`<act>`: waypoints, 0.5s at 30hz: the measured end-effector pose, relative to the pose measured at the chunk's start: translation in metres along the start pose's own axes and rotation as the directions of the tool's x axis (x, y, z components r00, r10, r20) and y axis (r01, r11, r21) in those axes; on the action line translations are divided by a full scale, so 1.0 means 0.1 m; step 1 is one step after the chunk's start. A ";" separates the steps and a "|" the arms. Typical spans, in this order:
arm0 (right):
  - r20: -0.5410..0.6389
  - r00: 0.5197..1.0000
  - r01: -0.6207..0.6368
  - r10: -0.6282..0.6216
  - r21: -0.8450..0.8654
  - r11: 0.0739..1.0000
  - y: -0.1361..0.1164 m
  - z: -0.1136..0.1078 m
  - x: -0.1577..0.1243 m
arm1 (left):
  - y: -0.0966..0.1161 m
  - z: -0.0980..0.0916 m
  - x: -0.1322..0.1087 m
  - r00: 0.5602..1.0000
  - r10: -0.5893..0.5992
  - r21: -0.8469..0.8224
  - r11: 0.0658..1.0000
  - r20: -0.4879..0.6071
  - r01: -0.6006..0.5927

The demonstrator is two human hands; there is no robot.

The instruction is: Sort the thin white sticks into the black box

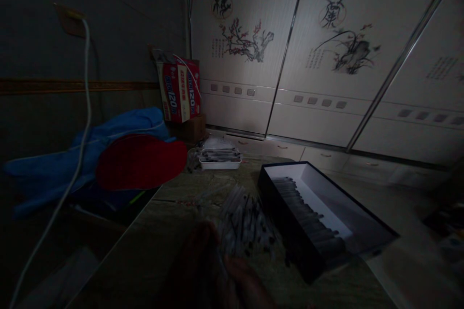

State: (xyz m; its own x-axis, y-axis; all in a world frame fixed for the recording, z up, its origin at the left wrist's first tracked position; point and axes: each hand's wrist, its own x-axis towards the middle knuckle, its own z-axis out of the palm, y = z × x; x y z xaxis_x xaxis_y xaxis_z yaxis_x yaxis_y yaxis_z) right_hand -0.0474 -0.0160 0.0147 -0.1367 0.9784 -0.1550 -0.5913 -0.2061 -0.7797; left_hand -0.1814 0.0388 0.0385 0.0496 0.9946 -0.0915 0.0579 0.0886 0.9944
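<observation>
The light is very dim. My left hand (195,256) is at the bottom middle, its fingers closed, with a blur at their tips. Close beside it, my right hand (244,277) is closed on a slim pale stick (222,265) that looks like a pen. What the left fingers hold is lost in shadow. Just beyond the hands lies a loose heap of slim clear and black pen-like sticks (246,222). To the right stands an open black box (284,236) with a white inside, and a row of dark pen-like sticks (308,215) lies along it.
A white tray (220,165) of thin sticks sits at the table's (145,256) far end. Left of the table are a red oval piece (141,161), blue cloth (123,125) and a hanging white cable (87,96). Behind stand a red carton (181,89) and sliding cabinet doors (246,9).
</observation>
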 end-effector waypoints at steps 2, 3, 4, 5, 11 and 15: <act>0.029 0.998 -0.049 0.048 0.006 0.999 0.04 -0.01 0.01 | -0.10 -0.05 -0.04 0.999 0.034 0.020 0.999 0.024 -0.035; 0.030 0.997 -0.066 0.066 0.008 0.998 0.06 -0.01 0.01 | -0.12 -0.06 -0.07 1.000 0.022 0.027 0.999 0.018 -0.023; 0.028 0.997 -0.076 0.075 0.010 0.997 0.07 -0.02 0.01 | -0.11 -0.07 -0.10 1.000 0.018 0.034 0.999 0.015 -0.019; 0.018 0.996 -0.082 0.082 0.017 0.996 0.07 -0.02 0.01 | -0.08 -0.06 -0.12 1.000 0.019 0.039 0.999 0.010 -0.019; 0.055 0.998 -0.006 0.016 -0.173 0.985 0.05 0.03 -0.01 | 0.23 0.07 -0.08 0.995 -0.048 0.020 0.999 -0.088 0.050; -0.194 0.940 0.123 -0.282 -0.576 0.808 0.19 0.03 -0.04 | 0.22 0.08 -0.06 0.998 -0.016 0.027 0.999 -0.068 0.017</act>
State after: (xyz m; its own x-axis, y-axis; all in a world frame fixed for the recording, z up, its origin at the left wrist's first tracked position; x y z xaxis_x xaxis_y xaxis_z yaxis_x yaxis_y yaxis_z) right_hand -0.0608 -0.0244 0.0023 0.1924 0.9803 -0.0437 -0.0364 -0.0374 -0.9986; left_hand -0.1723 0.0342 0.0604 -0.0188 0.9945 -0.1031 0.0858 0.1044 0.9908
